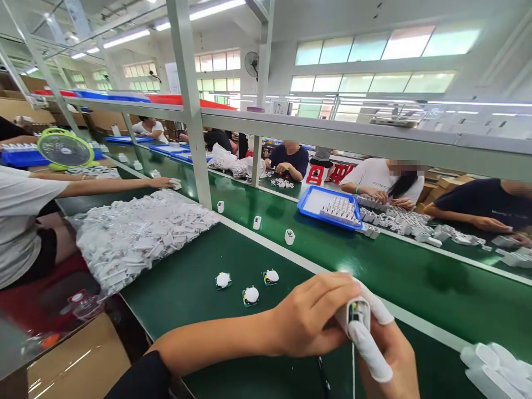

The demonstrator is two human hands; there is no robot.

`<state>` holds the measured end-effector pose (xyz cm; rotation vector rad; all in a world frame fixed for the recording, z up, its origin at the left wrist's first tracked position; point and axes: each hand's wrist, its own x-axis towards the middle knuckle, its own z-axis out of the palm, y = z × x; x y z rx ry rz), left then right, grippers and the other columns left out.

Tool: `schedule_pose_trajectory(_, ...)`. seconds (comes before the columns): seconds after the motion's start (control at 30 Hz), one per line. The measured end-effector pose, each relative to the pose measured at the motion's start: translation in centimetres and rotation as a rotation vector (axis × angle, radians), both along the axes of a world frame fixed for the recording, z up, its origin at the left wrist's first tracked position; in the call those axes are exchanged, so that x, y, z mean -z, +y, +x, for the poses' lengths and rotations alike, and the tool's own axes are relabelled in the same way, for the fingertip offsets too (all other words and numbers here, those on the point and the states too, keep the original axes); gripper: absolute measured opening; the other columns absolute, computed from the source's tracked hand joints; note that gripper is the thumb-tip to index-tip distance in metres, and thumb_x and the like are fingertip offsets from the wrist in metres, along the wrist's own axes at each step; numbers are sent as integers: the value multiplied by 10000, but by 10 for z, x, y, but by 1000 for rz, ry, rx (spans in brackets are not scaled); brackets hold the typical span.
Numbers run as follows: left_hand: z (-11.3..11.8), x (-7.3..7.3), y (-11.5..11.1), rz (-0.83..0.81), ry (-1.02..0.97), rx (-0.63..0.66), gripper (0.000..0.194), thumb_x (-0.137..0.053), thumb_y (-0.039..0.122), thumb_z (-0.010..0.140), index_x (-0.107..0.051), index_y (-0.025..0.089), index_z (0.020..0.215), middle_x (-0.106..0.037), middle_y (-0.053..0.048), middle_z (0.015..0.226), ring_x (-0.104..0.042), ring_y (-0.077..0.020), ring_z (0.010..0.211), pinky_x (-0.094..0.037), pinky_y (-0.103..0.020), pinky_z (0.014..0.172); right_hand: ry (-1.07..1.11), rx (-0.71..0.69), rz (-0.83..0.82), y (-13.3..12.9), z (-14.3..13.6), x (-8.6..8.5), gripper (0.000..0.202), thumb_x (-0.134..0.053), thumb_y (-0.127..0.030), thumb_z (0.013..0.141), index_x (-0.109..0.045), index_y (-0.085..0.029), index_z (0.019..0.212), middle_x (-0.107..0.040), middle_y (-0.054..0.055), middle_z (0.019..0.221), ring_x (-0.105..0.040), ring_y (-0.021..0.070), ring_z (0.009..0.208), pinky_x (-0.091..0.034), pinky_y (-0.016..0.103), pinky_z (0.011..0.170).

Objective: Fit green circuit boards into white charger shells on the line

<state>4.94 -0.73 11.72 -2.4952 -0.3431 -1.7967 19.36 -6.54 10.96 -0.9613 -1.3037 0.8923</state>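
Between my two hands sits a white plastic housing, its open end facing me and a green circuit board with dark parts showing inside. My left hand wraps its fingers round the housing from the left. On the other side, my right hand grips it too, with white finger cots on a finger and the thumb; the thumb presses at the open end. Three small circuit boards with white round tops, a left one, a middle one and a right one, lie on the green tabletop beyond my left forearm.
White housings stand spaced along the green conveyor belt. A large clear bag of white parts lies left. More white shells are stacked lower right. Across the belt, people work near a blue tray. A metal post rises ahead.
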Motion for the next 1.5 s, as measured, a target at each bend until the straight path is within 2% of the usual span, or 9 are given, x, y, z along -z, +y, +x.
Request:
schedule_pose_trajectory(0.1,1,3,2,-99,-58,0,558,-607,237,901,-395,144,1408,-623,-161,1178,-638,-262,1125,-592,-390,942,-115,99,76,5,-6,-1,586,-645,-441,905,-497,-242,1436,-687,125,1258,-713,297,1063,-627,378,848)
schedule_pose_trajectory(0.23,6,7,1,-163,-169,38,584,-672,291,859,-384,182,1355,-562,-109,1095,-604,-211,984,-598,-337,794,-435,190,418,8,2,-2,627,-736,-339,852,-497,-324,1431,-686,67,1252,-719,248,1029,-618,338,875)
schedule_pose_trajectory(0.3,8,11,-3,-166,-213,26,581,-676,265,838,-363,191,1322,-507,-81,1041,-559,-191,933,-572,-304,723,-529,226,585,7,2,-3,571,-693,-240,883,-513,-328,1418,-705,59,1180,-726,216,960,-626,312,829)
schedule_pose_trajectory(0.57,12,26,-17,-162,-237,-108,637,-571,44,720,-337,190,1295,-410,-67,1013,-478,-186,925,-511,-302,691,-591,234,843,6,-9,3,605,-570,-69,922,-425,-212,1492,-660,140,1198,-664,229,1053,-612,331,798)
schedule_pose_trajectory(0.7,10,21,-22,-118,-235,-122,644,-575,40,705,-345,182,1290,-401,-73,1033,-484,-185,933,-523,-304,690,-498,169,842,5,-9,3,546,-554,-50,924,-503,-228,1438,-637,121,1247,-645,199,1026,-603,316,789)
schedule_pose_trajectory(0.93,7,13,-25,-173,-182,-123,637,-577,40,713,-332,200,1280,-393,-64,1014,-481,-189,934,-525,-303,678,-370,16,626,2,-9,-6,500,-573,-106,924,-518,-269,1394,-632,95,1227,-641,221,1109,-598,363,879)
schedule_pose_trajectory(1.13,8,9,-22,-63,-155,-182,602,-544,-4,726,-336,143,1271,-392,-75,1008,-470,-187,922,-525,-308,694,-579,153,785,4,-9,-4,472,-534,-81,934,-521,-228,1382,-644,141,1235,-664,240,1096,-618,373,844)
schedule_pose_trajectory(1.33,9,15,-15,-124,-163,-153,587,-559,27,753,-340,174,1277,-429,-72,1011,-473,-185,918,-521,-304,691,-429,110,543,3,-9,-8,368,-587,-141,925,-555,-233,1279,-688,96,1173,-695,196,1056,-636,290,806)
schedule_pose_trajectory(1.5,11,26,-13,-114,-277,-139,588,-625,56,736,-388,190,1257,-435,-70,1038,-497,-187,946,-515,-304,701,-604,331,752,1,-15,1,283,-608,-124,919,-607,-159,1199,-734,126,1084,-717,217,1031,-604,338,937)
